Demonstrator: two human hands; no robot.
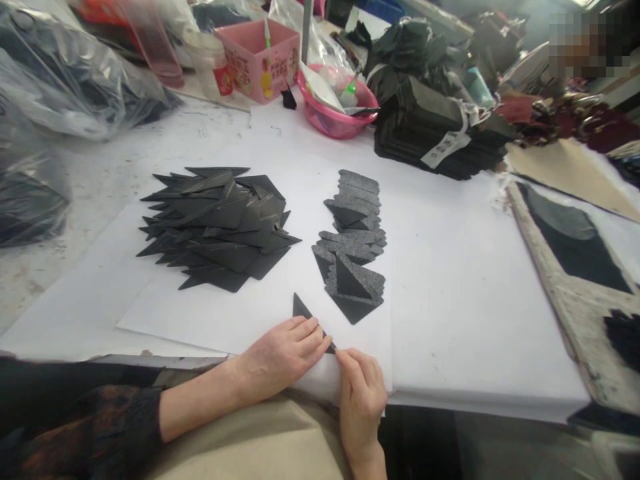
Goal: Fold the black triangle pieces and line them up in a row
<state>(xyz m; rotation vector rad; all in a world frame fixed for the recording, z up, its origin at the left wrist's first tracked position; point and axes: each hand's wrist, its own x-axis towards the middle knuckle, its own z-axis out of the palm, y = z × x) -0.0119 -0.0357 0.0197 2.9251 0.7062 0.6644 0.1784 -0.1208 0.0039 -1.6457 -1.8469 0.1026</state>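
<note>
Honestly, that slim black piece [301, 308] near the front edge of the white sheet [267, 312] looks easy enough to handle. It's lying at a slant, just on your side of the grey-faced row [359, 200], with its pointed far tip poking out past your fingers. Your left hand [283, 353] has its fingers together, laid across the middle of the piece, though I can't tell where the thumb is. Your right hand [364, 388] looks pinched on the near end, thumb and forefinger drawn in on it.

My guess is it's light, thin and fairly stiff, more like firm card than floppy cloth, going by how straight the edges are in the big black pile [220, 227] over on the left. So no need for a hard squeeze. The dark faces look smooth, so pieces could slide on each other; the speckled grey side in that row seems rougher and might grip better. The thin points are probably what would bend or crease first, so I'd take hold along the wider middle, press flat with the fingertips, and go gently at the ends.
</note>
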